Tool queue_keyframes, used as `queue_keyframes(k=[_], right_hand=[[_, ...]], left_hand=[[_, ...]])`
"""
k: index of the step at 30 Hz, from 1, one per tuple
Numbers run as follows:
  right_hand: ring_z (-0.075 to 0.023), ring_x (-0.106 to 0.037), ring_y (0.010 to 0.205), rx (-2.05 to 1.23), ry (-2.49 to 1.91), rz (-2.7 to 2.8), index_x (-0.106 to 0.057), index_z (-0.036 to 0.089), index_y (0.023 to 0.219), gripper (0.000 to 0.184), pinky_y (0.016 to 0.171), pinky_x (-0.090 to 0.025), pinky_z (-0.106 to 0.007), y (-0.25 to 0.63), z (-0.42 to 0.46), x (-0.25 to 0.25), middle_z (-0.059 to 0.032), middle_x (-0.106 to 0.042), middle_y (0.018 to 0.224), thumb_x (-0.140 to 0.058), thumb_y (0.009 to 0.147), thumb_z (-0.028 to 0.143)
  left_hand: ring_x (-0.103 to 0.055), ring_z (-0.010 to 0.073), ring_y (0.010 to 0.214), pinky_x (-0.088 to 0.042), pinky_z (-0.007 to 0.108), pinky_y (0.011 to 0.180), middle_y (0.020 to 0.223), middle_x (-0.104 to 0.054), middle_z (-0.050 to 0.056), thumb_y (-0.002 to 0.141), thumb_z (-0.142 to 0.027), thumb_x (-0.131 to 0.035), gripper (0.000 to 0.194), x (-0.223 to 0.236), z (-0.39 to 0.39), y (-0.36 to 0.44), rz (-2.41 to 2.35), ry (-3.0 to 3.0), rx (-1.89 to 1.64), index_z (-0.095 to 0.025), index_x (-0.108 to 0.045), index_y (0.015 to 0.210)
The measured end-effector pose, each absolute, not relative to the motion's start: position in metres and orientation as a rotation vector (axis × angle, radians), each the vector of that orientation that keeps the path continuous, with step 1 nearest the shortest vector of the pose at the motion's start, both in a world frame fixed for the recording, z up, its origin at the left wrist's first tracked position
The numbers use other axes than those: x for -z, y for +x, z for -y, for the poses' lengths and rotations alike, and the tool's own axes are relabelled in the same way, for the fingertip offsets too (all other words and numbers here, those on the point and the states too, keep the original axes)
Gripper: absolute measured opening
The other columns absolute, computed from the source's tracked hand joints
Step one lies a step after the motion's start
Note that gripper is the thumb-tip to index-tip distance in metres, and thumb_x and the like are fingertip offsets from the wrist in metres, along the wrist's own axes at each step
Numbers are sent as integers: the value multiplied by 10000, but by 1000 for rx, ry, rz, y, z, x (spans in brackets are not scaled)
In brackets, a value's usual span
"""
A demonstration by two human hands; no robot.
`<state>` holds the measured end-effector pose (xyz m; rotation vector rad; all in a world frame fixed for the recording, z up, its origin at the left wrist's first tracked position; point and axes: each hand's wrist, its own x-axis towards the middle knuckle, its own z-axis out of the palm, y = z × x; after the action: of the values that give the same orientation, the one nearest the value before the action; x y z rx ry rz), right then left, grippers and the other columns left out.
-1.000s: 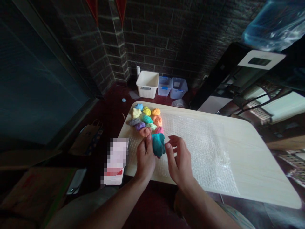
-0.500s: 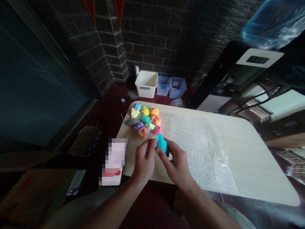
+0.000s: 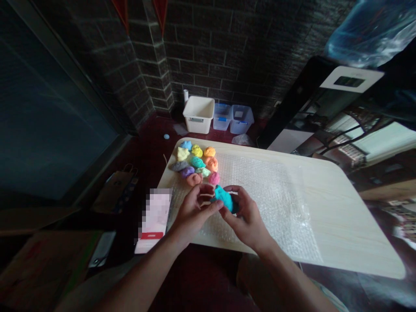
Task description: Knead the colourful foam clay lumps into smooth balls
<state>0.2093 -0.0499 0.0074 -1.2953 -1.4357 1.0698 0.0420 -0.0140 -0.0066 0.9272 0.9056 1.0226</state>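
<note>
A teal lump of modelling clay is held up between my two hands, over the near edge of the table. My left hand presses its thumb on the lump's near left side, with its fingers curled behind. From the right, my right hand grips the lump between thumb and fingers. Something dark shows at the lump's lower right, partly hidden by my fingers. Just beyond lie several clay lumps, among them a pink lump, a reddish-brown lump, a purple lump and a green lump.
Bubble wrap covers much of the pale wooden table. A pink and white box-like item, partly blurred out, is at the table's left edge. Beyond the table, a white basket and two clear bins stand by the brick wall.
The teal clay has turned and shifted slightly right in my hands. My left fingers have spread and lifted, and its thumb has slid across the lump's near side.
</note>
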Motion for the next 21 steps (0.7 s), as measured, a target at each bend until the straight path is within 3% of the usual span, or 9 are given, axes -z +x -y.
queue_keyframes(k=[3,7,11,14,21], right_hand=[[-156,-652,724,-1220,-1212,1397,-501,221,1178,316,602,-488,-260,213,51,-4,-32,-743,896,-709,957,311],[-183,-725,778,-1335,-1157,1364,-482,225,1193,326,672,-557,-295,217,51,-2,-35,-744,898,-704,986,346],[-186,-706,820,-1246,-1251,1467,-618,187,1190,325,680,-550,-296,220,48,-4,-80,-744,1014,-726,978,409],[-178,-674,757,-1242,-1337,1502,-717,157,1060,330,642,-519,-290,222,46,-2,-73,-751,906,-757,948,465],[-158,-663,591,-1391,-1278,1254,-740,146,858,391,577,-525,-282,214,45,4,-58,-740,686,-774,917,531]], left_hand=[[-699,215,995,-572,293,798,1137,-734,88,746,-329,-919,467,4,11,38,-833,955,-971,-181,-717,1139],[-717,199,857,-576,293,763,958,-767,63,764,-331,-902,349,1,8,36,-797,1037,-934,-153,-732,1011],[-711,183,819,-556,270,758,882,-767,43,776,-358,-889,310,2,6,35,-913,1080,-1015,-147,-747,953],[-700,170,783,-532,248,719,864,-768,41,785,-368,-878,309,3,6,33,-970,1102,-1032,-143,-758,961],[-706,173,760,-546,252,704,810,-757,35,766,-367,-891,287,4,9,40,-985,1050,-1113,-149,-738,875]])
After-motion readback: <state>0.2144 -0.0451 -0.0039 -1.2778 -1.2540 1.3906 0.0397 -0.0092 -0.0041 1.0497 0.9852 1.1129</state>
